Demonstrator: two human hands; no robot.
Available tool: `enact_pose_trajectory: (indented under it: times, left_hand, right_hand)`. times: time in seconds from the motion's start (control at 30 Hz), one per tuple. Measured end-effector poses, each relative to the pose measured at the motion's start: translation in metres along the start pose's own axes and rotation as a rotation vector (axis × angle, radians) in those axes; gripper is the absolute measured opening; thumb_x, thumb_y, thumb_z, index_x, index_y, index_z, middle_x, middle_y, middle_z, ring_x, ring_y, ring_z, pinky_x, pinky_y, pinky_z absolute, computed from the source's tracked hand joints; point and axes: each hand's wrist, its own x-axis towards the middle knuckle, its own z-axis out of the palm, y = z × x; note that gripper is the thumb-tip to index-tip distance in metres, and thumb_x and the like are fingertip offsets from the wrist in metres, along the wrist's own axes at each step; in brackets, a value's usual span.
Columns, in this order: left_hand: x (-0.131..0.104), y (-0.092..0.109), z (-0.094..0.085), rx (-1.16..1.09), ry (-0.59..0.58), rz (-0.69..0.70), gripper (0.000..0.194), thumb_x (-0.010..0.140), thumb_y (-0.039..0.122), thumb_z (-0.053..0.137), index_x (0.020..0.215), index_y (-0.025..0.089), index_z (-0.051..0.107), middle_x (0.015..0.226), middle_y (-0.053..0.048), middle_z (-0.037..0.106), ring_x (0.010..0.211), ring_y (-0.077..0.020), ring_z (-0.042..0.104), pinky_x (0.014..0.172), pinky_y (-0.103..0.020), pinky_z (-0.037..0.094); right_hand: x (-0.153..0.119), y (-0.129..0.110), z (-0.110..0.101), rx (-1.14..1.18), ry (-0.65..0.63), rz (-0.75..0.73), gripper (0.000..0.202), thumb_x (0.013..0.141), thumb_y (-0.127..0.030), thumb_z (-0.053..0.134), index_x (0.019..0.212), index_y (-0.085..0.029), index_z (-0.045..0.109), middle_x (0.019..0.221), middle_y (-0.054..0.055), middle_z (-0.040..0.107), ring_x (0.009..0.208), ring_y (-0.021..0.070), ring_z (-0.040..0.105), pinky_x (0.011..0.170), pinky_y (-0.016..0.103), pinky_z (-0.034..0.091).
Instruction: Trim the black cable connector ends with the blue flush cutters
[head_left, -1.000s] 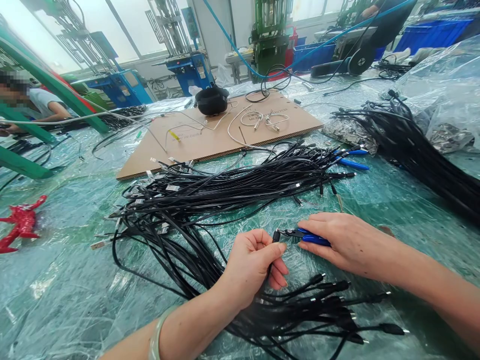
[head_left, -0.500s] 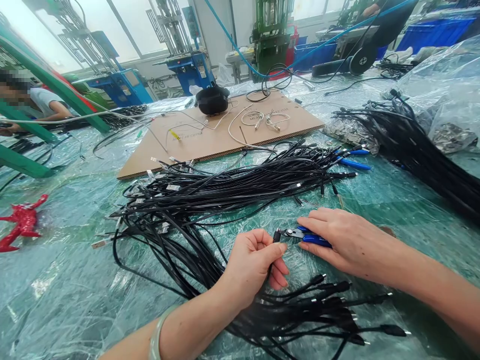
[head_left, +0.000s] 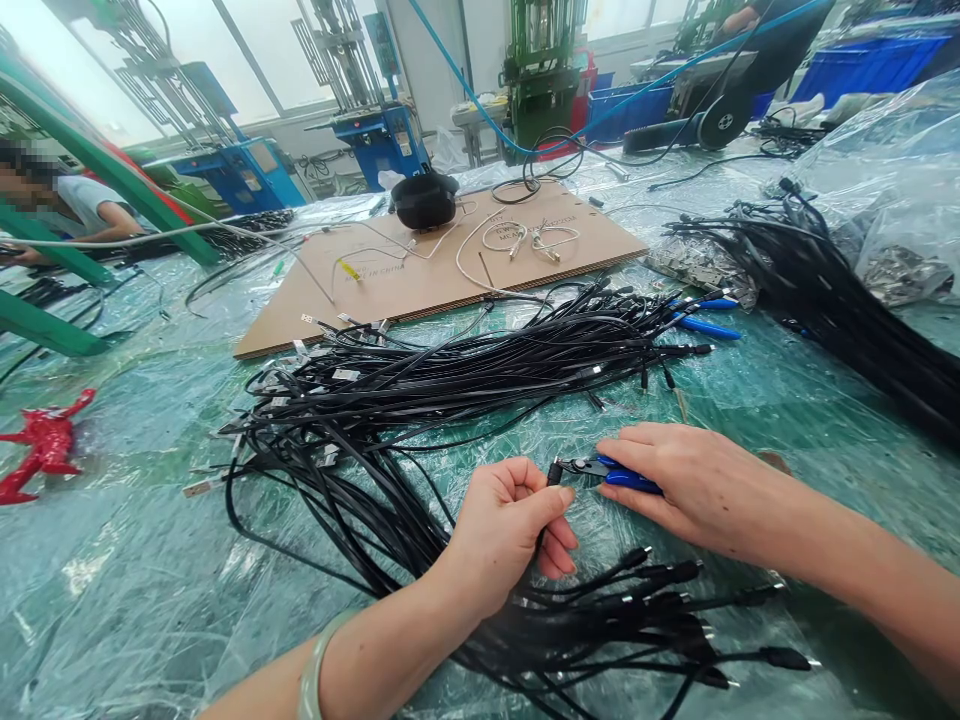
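Note:
My left hand (head_left: 517, 515) pinches the end of a black cable (head_left: 553, 474), its plug pointing up past the thumb and fingertip. Around blue-handled cutting pliers (head_left: 630, 481) my right hand (head_left: 675, 485) is closed, and their jaws sit right at the plug. Beneath and beside my left hand spreads a bunch of black cables (head_left: 600, 620) with small metal-tipped plugs at the right. A larger bundle of black cables (head_left: 480, 375), with silvery USB plugs at its left end, lies just beyond both hands.
A second blue-handled tool (head_left: 709, 326) lies by the bundle. Behind it are flat cardboard (head_left: 450, 270) with pale cables and a black rounded object (head_left: 424, 200). More black cables (head_left: 840, 290) lie right, a red figure (head_left: 46, 442) left. A person (head_left: 82, 205) sits far left.
The pliers' jaws look closer together than before, and my right hand has shifted down very slightly. My left hand keeps its place on the cable.

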Motion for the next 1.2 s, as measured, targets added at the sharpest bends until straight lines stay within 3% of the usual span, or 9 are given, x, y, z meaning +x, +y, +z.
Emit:
enact_pose_trajectory:
  times: [0.27, 0.73, 1.2]
  left_hand:
    - [0.0007, -0.0008, -0.0006, 0.007, -0.004, 0.0, 0.026, 0.068, 0.027, 0.066, 0.058, 0.017, 0.043, 0.044, -0.001, 0.061, 0.032, -0.01, 0.051, 0.031, -0.017, 0.038]
    - [0.0, -0.0001, 0.0002, 0.011, 0.0, 0.008, 0.026, 0.069, 0.025, 0.065, 0.059, 0.018, 0.042, 0.044, 0.0, 0.061, 0.031, -0.0095, 0.051, 0.031, -0.016, 0.038]
    - [0.0003, -0.0001, 0.0003, 0.003, -0.011, 0.004, 0.026, 0.069, 0.024, 0.065, 0.058, 0.017, 0.042, 0.044, 0.0, 0.06, 0.031, -0.0096, 0.051, 0.031, -0.016, 0.038]
  right_hand:
    - [-0.0015, 0.0024, -0.0015, 0.04, 0.033, 0.001, 0.021, 0.089, -0.032, 0.047, 0.093, -0.017, 0.062, 0.083, 0.007, 0.065, 0.072, 0.0204, 0.061, 0.059, 0.03, 0.044]
    - [-0.0002, -0.0034, -0.0027, -0.1, 0.072, -0.03, 0.022, 0.086, -0.031, 0.05, 0.091, -0.013, 0.063, 0.079, 0.009, 0.062, 0.073, 0.0238, 0.058, 0.061, 0.035, 0.045]
    - [0.0003, 0.0018, -0.0009, 0.011, -0.009, 0.031, 0.024, 0.09, -0.032, 0.046, 0.095, -0.014, 0.062, 0.079, 0.006, 0.063, 0.069, 0.0205, 0.059, 0.059, 0.032, 0.044]
